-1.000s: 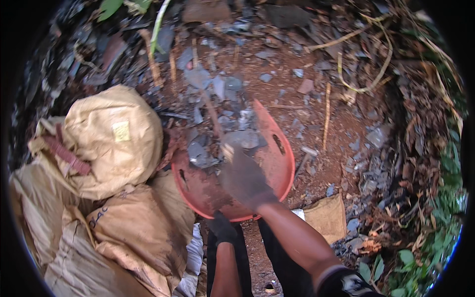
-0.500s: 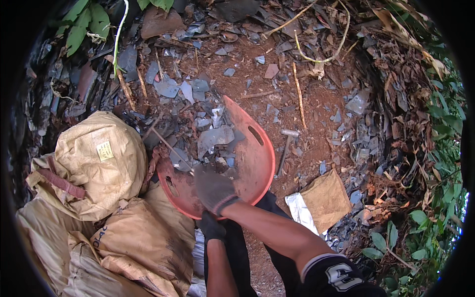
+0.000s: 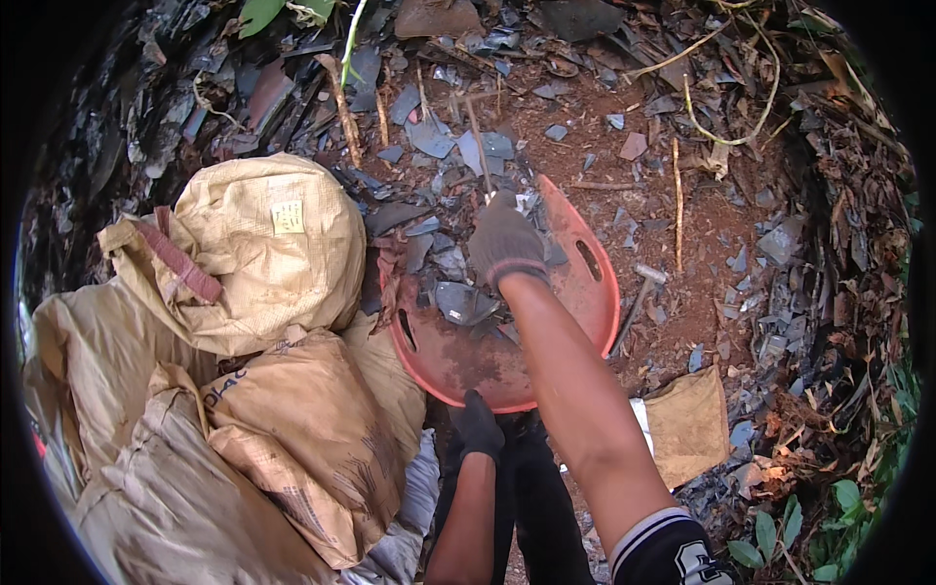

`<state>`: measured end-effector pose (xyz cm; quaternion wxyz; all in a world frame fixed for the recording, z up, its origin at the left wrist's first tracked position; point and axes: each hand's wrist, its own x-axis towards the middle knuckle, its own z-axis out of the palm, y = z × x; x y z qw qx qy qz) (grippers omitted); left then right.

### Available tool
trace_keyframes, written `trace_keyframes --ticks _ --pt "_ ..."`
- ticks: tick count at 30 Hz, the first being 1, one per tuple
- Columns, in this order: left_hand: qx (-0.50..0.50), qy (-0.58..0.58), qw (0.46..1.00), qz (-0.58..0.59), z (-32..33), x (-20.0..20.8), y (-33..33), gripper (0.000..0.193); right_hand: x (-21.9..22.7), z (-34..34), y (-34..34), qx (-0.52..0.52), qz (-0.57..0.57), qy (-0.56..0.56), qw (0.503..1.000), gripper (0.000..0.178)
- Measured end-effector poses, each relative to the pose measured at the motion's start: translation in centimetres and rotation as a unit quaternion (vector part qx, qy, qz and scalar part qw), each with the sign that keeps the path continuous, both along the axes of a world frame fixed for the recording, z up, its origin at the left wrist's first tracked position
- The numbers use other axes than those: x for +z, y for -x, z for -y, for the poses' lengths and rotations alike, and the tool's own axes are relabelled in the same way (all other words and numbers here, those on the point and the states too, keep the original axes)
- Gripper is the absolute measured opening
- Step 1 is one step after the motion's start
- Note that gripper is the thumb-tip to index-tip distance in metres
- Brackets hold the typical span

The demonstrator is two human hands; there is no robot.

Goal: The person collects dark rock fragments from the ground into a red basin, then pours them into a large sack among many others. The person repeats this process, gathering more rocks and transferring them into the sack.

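My gloved right hand [image 3: 507, 239] is closed on a thin-rod hand tool [image 3: 475, 146] with a short crosswise end. It reaches over the far side of a red plastic scoop pan [image 3: 468, 375] with handle slots in its sides. The tool's end lies over flat grey shards [image 3: 429, 139] on the ground beyond the pan. My left hand [image 3: 477, 426], in a dark glove, grips the pan's near rim; its fingertips are partly hidden. Inside the pan lie several grey flakes [image 3: 463, 303] and reddish dirt. My right forearm covers part of the pan.
A hammer [image 3: 639, 297] lies on the red soil right of the pan. Stuffed tan sacks [image 3: 273, 253] crowd the left side. A flat brown bag [image 3: 692, 424] lies at the lower right. Sticks [image 3: 678, 205], shards and dry leaves cover the ground; green plants edge the right.
My right hand has moved away from me, from the pan's near part to its far side, carrying the tool over the shards beyond. The left hand stays on the rim. The view has shifted.
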<state>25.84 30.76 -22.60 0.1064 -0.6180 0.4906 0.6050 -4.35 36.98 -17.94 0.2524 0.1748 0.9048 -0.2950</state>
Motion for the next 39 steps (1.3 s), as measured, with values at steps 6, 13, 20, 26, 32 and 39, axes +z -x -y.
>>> trace_keyframes --ticks 6,13,20,26,32,39 --pt "0.044 0.034 0.998 -0.016 0.8 -1.4 -0.8 0.054 2.6 0.3 -10.1 0.073 0.066 0.037 0.994 0.033" --pt "0.061 0.029 0.997 -0.028 0.0 -0.8 -0.1 0.056 11.6 -2.4 -17.4 0.112 0.094 0.015 0.989 0.037" --pt "0.045 0.045 0.996 -0.055 -0.6 0.5 0.9 0.052 -0.4 3.7 5.1 0.160 -0.063 -0.007 0.985 0.038" --pt "0.044 0.029 0.998 -0.037 0.9 2.3 2.1 0.052 -4.0 7.2 2.5 0.141 0.008 0.039 0.989 0.036" --pt "0.073 -0.003 0.997 0.014 0.9 -0.9 0.5 0.050 4.4 1.5 -9.6 0.228 0.003 -0.053 0.972 0.028" --pt "0.145 -0.076 0.987 0.003 1.9 -4.2 -2.8 0.049 6.9 4.6 -5.1 0.213 -0.090 -0.041 0.972 0.025"
